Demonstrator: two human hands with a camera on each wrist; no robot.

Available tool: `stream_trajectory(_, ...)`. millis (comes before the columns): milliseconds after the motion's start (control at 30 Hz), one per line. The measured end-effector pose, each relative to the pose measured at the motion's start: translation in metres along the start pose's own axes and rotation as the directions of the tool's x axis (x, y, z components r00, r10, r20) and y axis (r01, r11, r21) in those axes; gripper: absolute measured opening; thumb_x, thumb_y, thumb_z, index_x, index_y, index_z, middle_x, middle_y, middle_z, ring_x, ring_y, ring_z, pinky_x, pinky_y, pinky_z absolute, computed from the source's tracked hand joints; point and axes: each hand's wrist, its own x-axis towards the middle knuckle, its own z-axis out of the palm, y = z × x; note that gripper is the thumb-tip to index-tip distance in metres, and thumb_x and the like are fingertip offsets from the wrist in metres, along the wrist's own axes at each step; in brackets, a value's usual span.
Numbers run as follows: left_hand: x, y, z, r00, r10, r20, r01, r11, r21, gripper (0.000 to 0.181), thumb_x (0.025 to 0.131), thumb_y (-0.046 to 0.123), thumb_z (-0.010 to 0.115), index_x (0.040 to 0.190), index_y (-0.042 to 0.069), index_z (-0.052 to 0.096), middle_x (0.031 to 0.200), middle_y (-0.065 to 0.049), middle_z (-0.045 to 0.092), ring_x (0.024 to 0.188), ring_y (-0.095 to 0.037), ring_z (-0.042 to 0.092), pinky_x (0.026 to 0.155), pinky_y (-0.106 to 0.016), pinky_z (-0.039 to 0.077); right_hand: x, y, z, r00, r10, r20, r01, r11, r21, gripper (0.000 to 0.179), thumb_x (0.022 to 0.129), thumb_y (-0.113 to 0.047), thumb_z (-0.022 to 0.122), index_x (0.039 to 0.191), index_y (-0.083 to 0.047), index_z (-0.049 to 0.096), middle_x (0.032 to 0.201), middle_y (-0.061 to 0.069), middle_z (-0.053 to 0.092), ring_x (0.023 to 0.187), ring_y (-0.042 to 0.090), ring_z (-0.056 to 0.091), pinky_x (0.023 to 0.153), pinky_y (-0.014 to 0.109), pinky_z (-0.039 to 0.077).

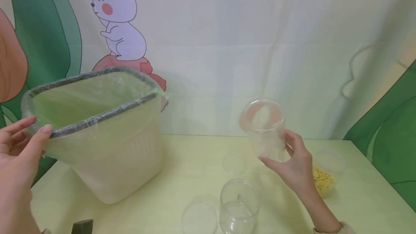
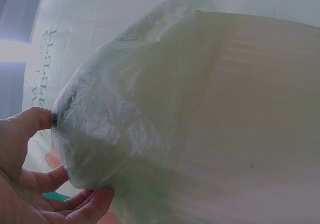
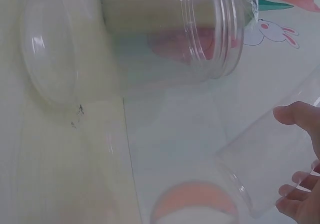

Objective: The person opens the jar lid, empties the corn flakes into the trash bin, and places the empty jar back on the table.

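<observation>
A pale wastebasket [image 1: 120, 169] with a dark rim stands tilted at the left of the table, lined with a thin green plastic bag [image 2: 120, 119]. My left hand [image 1: 19, 151] grips its rim at the near left corner, through the bag. In the right hand [image 1: 297, 165], raised over the table, is a clear jar [image 1: 264, 145] without a lid, held round its side between thumb and fingers; no contents show in it. Below stands a second clear open jar [image 1: 238, 212]. The right wrist view shows that standing jar [image 3: 160, 58] beside the held one.
Clear round lids lie on the table: one behind the standing jar [image 1: 234, 164], one left of it [image 1: 199, 219]. Yellow flakes [image 1: 323, 181] in a clear container are right of my forearm, near another clear disc [image 1: 331, 161]. A dark object [image 1: 82, 226] shows at the front edge.
</observation>
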Motion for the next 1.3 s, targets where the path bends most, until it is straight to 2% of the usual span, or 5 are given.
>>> stream_trajectory(300, 0.0, 0.0, 0.0, 1.0, 0.001, -0.003, -0.001, 1.0, -0.003, 0.03, 0.085, 0.009, 0.062, 0.1, 0.035, 0.059, 0.086, 0.009, 0.048, 0.065, 0.002, 0.044, 0.052, -0.003, 0.035, 0.002, 0.007, 0.003, 0.986, 0.151, 0.072, -0.155, 0.986, 0.065, 0.078, 0.059, 0.0, 0.083, 0.123, 0.001, 0.039, 0.123, 0.014, 0.049, 0.118, 0.027, 0.046, 0.097, 0.038, 0.039)
stream_trajectory(667, 0.006, -0.012, -0.003, 0.998, 0.062, -0.032, -0.061, 0.997, 0.055, 0.031, 0.085, 0.011, 0.063, 0.11, 0.027, 0.062, 0.084, 0.012, 0.051, 0.062, 0.001, 0.043, 0.051, -0.004, 0.035, 0.002, 0.02, 0.007, 0.967, 0.223, 0.125, -0.237, 0.965, 0.109, 0.076, 0.063, -0.003, 0.081, 0.124, 0.0, 0.035, 0.124, 0.014, 0.046, 0.122, 0.029, 0.041, 0.102, 0.039, 0.034)
stream_trajectory(1000, 0.008, -0.015, -0.003, 0.997, 0.076, -0.027, -0.075, 0.997, 0.014, 0.03, 0.084, 0.008, 0.064, 0.108, 0.026, 0.063, 0.082, 0.011, 0.052, 0.057, 0.001, 0.043, 0.05, -0.005, 0.035, 0.003, 0.04, 0.014, 0.948, 0.286, 0.138, -0.304, 0.942, 0.14, 0.077, 0.064, -0.008, 0.082, 0.124, -0.001, 0.035, 0.124, 0.015, 0.046, 0.121, 0.031, 0.041, 0.103, 0.04, 0.034)
stream_trajectory(1133, 0.008, -0.015, -0.003, 0.997, 0.075, -0.028, -0.074, 0.997, 0.035, 0.03, 0.084, 0.009, 0.064, 0.108, 0.027, 0.062, 0.083, 0.012, 0.052, 0.059, 0.001, 0.043, 0.05, -0.005, 0.035, 0.004, 0.06, 0.019, 0.948, 0.282, 0.146, -0.3, 0.946, 0.12, 0.082, 0.062, -0.019, 0.085, 0.125, -0.005, 0.035, 0.127, 0.013, 0.047, 0.12, 0.027, 0.044, 0.102, 0.037, 0.036)
stream_trajectory(1300, 0.009, -0.015, -0.003, 0.996, 0.081, -0.025, -0.08, 0.995, 0.053, 0.031, 0.084, 0.01, 0.063, 0.109, 0.027, 0.062, 0.082, 0.012, 0.051, 0.06, 0.001, 0.043, 0.051, -0.005, 0.035, 0.005, 0.104, 0.027, 0.962, 0.236, 0.139, -0.25, 0.963, 0.095, 0.086, 0.059, -0.033, 0.085, 0.126, -0.013, 0.036, 0.127, 0.008, 0.048, 0.117, 0.021, 0.047, 0.098, 0.032, 0.039)
